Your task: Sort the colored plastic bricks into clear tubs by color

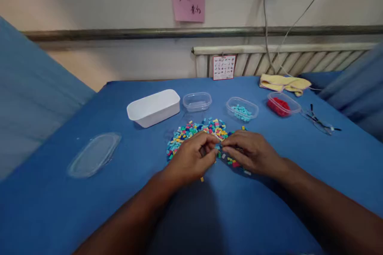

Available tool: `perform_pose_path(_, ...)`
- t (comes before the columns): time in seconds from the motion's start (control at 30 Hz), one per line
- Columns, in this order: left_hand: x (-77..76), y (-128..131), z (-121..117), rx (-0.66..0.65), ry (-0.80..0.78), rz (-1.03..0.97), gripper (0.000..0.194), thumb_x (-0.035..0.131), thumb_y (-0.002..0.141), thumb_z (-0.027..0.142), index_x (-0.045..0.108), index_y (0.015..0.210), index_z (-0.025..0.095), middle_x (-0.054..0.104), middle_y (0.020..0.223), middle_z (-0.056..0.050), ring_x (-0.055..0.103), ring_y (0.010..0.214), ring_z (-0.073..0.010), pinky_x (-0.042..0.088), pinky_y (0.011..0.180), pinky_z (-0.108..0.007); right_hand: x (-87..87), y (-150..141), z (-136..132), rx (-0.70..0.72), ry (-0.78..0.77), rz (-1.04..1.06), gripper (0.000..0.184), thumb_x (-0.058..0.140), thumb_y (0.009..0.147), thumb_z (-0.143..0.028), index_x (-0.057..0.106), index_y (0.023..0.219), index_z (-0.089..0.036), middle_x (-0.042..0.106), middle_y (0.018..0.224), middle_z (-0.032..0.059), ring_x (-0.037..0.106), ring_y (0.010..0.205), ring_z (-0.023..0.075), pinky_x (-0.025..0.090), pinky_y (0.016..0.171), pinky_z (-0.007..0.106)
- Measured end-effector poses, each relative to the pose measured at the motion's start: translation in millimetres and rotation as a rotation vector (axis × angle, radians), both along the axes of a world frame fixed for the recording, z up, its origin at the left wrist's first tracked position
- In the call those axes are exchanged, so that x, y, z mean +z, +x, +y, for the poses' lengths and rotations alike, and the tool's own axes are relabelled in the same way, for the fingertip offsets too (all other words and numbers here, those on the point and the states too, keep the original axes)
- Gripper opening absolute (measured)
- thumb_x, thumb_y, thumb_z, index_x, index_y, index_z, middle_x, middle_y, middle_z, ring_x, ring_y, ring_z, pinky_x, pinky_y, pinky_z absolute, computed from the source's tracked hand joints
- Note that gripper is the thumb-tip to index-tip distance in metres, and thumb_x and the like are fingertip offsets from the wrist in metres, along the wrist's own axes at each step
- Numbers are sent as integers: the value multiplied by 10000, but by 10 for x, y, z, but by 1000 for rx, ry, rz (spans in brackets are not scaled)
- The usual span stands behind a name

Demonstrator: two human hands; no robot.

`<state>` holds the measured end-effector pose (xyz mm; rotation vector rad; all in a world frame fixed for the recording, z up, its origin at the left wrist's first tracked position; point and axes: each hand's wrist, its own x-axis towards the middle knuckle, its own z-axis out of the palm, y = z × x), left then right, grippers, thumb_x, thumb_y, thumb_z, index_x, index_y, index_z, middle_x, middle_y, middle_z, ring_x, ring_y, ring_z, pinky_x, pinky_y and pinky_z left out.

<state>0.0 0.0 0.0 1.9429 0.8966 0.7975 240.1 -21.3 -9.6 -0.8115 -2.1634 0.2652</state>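
A blue table [134,159] bears it all. Over it, both forearms slant inward from the near side, so the hands nearly meet in front. The left hand [191,155] is half curled, thumb and forefinger bent toward each other; the right hand [254,153] lies flatter, fingertips drawn together just beside the left's. Whether either pinches a brick, I cannot tell. The pile [185,133] of mixed bricks spreads beneath and beyond them. Farther back stands a white box [158,113]; lids [94,155] lie to the left, tubs [197,106] to the right. One yellow brick [202,179] sits near the left wrist.
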Motion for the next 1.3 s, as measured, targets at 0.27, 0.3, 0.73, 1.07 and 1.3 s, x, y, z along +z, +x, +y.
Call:
perform_pose_path(0.27,30,19,-53,-13,81,13,125,700,985,205,721,1107,226,731,922,7,654,800,-119,517,730,-245,19,-5,-54,31,-40,-27,120,682,1086,-271,697,1189,-210,789,908,29,695,782,158,514,724,292)
perform_pose_path(0.3,23,20,-52,-7,101,12,127,704,985,202,720,1109,228,731,918,10,658,798,-116,519,729,-241,15,3,-48,26,-31,-29,120,678,1089,-275,697,1188,-209,789,912,31,695,783,159,515,724,293)
perform_pose_path(0.73,51,-191,199,278,496,61,124,646,1043,235,762,1079,212,787,1037,-34,734,976,-180,550,917,-319,114,523,152,-526,68,15,95,675,1048,-280,752,1046,-223,758,890,41,682,754,191,518,720,338)
perform_pose_path(1.07,-73,-341,532,640,112,-80,203,713,927,334,820,1026,193,775,864,-7,671,764,-162,534,732,-278,-59,785,364,-717,-5,81,215,686,1006,-375,819,1027,-208,740,794,36,664,690,200,508,670,351)
perform_pose_path(1.3,-55,-259,526,653,-54,-182,188,776,859,355,816,945,192,747,798,-4,630,705,-147,506,679,-264,-59,848,414,-722,19,48,212,677,1013,-359,839,1047,-226,827,919,72,749,788,241,561,730,379)
